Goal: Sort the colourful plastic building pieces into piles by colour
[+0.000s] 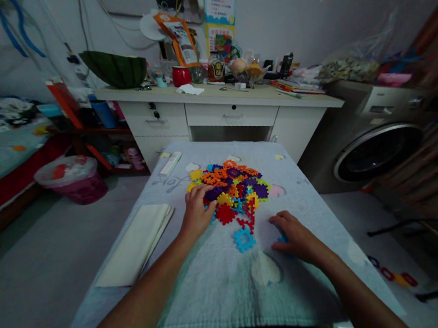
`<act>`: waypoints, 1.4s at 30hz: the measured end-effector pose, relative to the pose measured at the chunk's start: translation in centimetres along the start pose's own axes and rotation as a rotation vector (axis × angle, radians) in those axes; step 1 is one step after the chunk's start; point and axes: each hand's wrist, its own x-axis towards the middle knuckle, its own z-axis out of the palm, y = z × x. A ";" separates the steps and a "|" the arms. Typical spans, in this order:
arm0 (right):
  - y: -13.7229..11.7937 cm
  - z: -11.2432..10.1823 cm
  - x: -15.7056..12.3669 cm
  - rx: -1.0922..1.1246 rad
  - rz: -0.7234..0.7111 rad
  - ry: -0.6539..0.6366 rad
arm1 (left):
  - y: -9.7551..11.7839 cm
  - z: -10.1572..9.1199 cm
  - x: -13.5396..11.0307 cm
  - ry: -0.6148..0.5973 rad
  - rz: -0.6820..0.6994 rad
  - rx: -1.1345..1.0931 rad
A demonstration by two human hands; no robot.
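Note:
A pile of flat, notched plastic building pieces (233, 172) in several colours lies in the middle of the cloth-covered table. My left hand (197, 209) reaches over the pile's left edge, its thumb and fingers apart around a purple piece (213, 193). To the right of the pile, low over the cloth, my right hand (295, 235) curls round a blue piece (282, 239), mostly hidden by the fingers. A square light-blue piece (244, 239) lies by itself between my hands. Red triangular pieces (249, 217) and a red round piece (225, 213) sit at the pile's near side.
A folded cream cloth (136, 243) lies on the table's left side, with a white strip-like box (170, 163) behind it. Beyond stands a cluttered white desk (233, 115). A washing machine (360, 141) is at the right, a pink bin (82, 186) at the left.

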 end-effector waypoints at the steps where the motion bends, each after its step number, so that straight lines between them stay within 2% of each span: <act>1: -0.3 -0.2 0.2 0.013 -0.022 -0.001 | 0.0 0.0 -0.2 -0.008 0.003 0.021; 5: -1.8 -1.1 2.3 0.064 -0.126 0.046 | 0.1 0.1 -1.1 -0.040 -0.029 0.146; 8: -3.1 -1.7 5.1 0.107 -0.164 0.178 | -0.3 0.4 -1.6 -0.044 -0.074 0.254; 12: -4.7 -1.5 9.7 0.092 -0.125 0.329 | -1.1 0.9 -1.7 -0.048 -0.125 0.297; 16: -7.0 -0.3 12.7 0.118 -0.105 0.343 | -1.5 0.9 -1.3 -0.031 -0.081 0.264; 21: -9.0 0.7 13.3 0.235 -0.248 0.350 | -0.9 0.3 -0.4 -0.067 -0.056 0.199; 25: -8.4 0.5 13.0 0.350 -0.254 0.417 | -0.7 0.0 0.2 -0.074 -0.067 0.021; 28: -7.9 -0.1 13.2 0.431 -0.230 0.462 | -0.7 -0.1 0.7 -0.030 -0.184 -0.082; 30: -7.8 -0.4 13.7 0.484 -0.213 0.463 | -0.8 -0.1 1.0 0.007 -0.234 -0.136; 32: -7.9 -0.6 14.2 0.520 -0.212 0.437 | -1.0 0.1 1.3 0.060 -0.222 -0.174; 35: -7.8 -0.9 15.0 0.487 -0.264 0.332 | -1.7 0.6 1.8 0.158 -0.194 -0.088; 38: -6.7 -1.4 15.6 0.421 -0.282 0.257 | -2.7 1.0 1.8 0.195 -0.270 0.114; 42: -2.6 -2.2 16.3 0.292 -0.141 0.392 | -3.4 1.2 1.6 0.081 -0.355 0.259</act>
